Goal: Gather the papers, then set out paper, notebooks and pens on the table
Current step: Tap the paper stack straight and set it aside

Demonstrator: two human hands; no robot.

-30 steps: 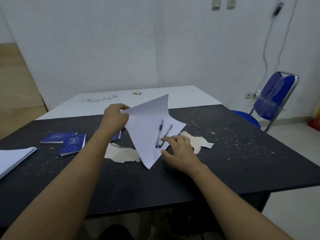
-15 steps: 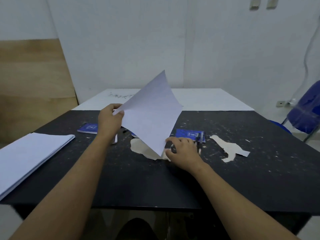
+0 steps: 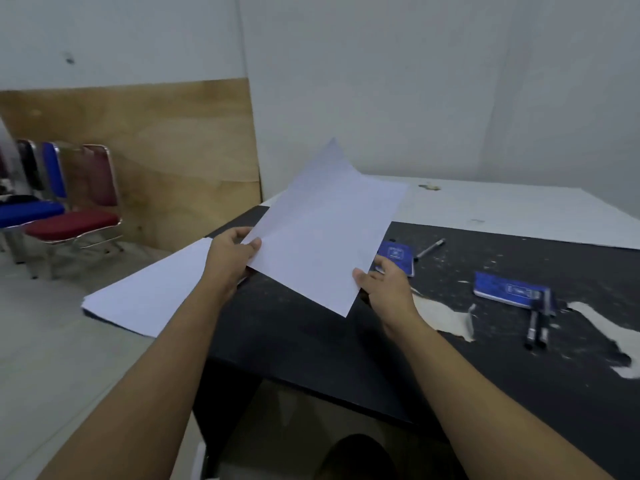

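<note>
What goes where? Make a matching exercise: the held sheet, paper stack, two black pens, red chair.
1 loose white paper sheet
2 white paper stack
3 pair of black pens
4 red padded chair

a floor, left of the black table
b gripped by the left hand
c the table's left corner
d beside the right-hand blue notebook

Pairs: 1-b, 2-c, 3-d, 4-a

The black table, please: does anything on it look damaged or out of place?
Yes. The table top is damaged: pale peeled patches show through the black, with white flecks around. The paper stack overhangs the left edge and could slip. The held sheet looks intact.
</note>
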